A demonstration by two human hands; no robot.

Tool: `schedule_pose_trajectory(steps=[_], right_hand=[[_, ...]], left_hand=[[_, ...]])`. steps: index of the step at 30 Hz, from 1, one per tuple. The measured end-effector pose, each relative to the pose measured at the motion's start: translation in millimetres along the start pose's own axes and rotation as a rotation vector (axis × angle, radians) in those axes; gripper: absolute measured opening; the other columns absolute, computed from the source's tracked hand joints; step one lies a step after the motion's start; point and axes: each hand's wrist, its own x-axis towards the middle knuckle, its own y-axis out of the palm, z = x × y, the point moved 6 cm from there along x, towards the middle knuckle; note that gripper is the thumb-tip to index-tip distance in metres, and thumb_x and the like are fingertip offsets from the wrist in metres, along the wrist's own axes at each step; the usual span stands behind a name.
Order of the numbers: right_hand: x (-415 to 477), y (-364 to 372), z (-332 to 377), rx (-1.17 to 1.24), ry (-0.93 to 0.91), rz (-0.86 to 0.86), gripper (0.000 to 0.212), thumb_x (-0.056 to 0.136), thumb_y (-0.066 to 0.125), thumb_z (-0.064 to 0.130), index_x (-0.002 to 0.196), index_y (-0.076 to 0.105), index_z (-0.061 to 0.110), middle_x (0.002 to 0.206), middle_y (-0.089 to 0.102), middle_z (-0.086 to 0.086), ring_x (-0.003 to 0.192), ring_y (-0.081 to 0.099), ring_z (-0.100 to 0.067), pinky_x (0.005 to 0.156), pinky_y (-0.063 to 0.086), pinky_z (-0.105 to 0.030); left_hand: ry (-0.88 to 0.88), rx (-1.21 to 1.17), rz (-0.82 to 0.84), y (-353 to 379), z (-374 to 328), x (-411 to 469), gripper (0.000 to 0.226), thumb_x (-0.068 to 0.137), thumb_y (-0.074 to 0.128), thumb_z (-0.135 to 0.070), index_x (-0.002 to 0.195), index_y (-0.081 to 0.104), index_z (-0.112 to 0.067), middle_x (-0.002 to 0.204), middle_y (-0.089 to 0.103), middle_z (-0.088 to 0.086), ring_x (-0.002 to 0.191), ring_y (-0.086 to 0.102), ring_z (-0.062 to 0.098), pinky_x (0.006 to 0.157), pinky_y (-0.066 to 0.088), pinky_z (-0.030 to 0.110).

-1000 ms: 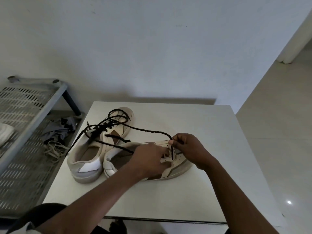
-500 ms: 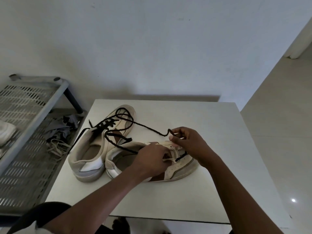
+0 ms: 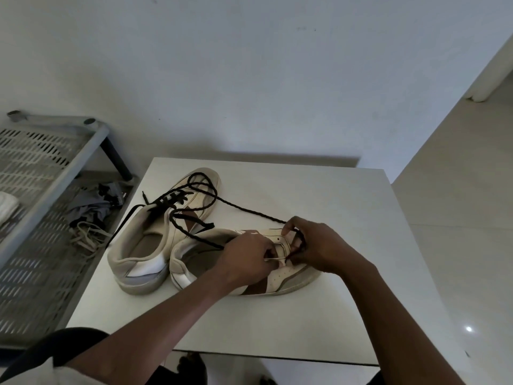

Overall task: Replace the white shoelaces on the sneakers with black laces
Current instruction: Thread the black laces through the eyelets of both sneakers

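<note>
Nearest, the left hand (image 3: pixel 244 259) pinches the eyelet flap of the near sneaker (image 3: pixel 280 276) on the table (image 3: pixel 305 315), steadying a light shoe that would likely slide. Just beyond, the right hand (image 3: pixel 324 245) pinches the black lace (image 3: pixel 249 212) at the eyelets. Limp braided cord probably buckles when pushed (only its tip should be stiff), so it is best held close to the end. Farther back, it trails across the far sneaker (image 3: pixel 138 240), which already carries black lacing.
</note>
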Motion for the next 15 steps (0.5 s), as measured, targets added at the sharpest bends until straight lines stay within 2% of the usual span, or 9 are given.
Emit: schedule_pose_trajectory(steps=[3,6,8,12,15], right_hand=[[1.5,-4.4,-0.1,0.093,-0.012,-0.029,0.039,0.072,0.082,0.014,0.100,0.060,0.030,0.077,0.068,0.007,0.072,0.062,-0.006,0.072,0.052,-0.029],[0.2,-3.9,0.9,0.148,-0.015,-0.002,0.041,0.067,0.085,0.017,0.100,0.063,0.027,0.079,0.070,0.009,0.077,0.064,-0.003,0.072,0.051,-0.023],[0.1,-0.8,2.1,0.133,-0.016,-0.010,0.040,0.065,0.087,0.017,0.096,0.064,0.026,0.082,0.069,0.009,0.081,0.064,-0.007,0.072,0.051,-0.023],[1.6,1.0,3.2,0.131,-0.031,-0.102,0.036,0.069,0.081,0.011,0.093,0.060,0.029,0.074,0.069,0.007,0.071,0.063,-0.006,0.072,0.053,-0.032],[0.6,-11.3,0.1,0.324,-0.003,-0.282,0.033,0.075,0.080,0.013,0.094,0.058,0.028,0.072,0.069,0.007,0.066,0.064,-0.005,0.070,0.052,-0.031]], left_hand=[[0.020,-0.020,0.005,-0.3,-0.5,-0.3,0.030,0.082,0.063,-0.048,0.084,0.069,-0.019,0.082,0.063,0.000,0.084,0.054,0.012,0.067,0.047,0.029],[0.032,-0.027,-0.007,-1.6,-1.5,-1.3,0.027,0.083,0.064,-0.046,0.083,0.068,-0.020,0.080,0.062,-0.001,0.079,0.051,0.010,0.063,0.043,0.027],[0.036,-0.030,-0.009,-2.1,-2.3,-1.6,0.025,0.083,0.064,-0.046,0.082,0.068,-0.022,0.081,0.063,0.000,0.078,0.050,0.010,0.064,0.044,0.028],[0.047,-0.031,-0.013,-2.6,-3.5,-2.0,0.018,0.083,0.065,-0.041,0.089,0.070,-0.024,0.082,0.064,-0.001,0.078,0.053,0.011,0.063,0.042,0.027],[0.063,-0.066,-0.002,-3.0,-4.3,-2.1,0.018,0.082,0.068,-0.037,0.088,0.071,-0.021,0.080,0.064,-0.003,0.075,0.055,0.010,0.064,0.045,0.027]])
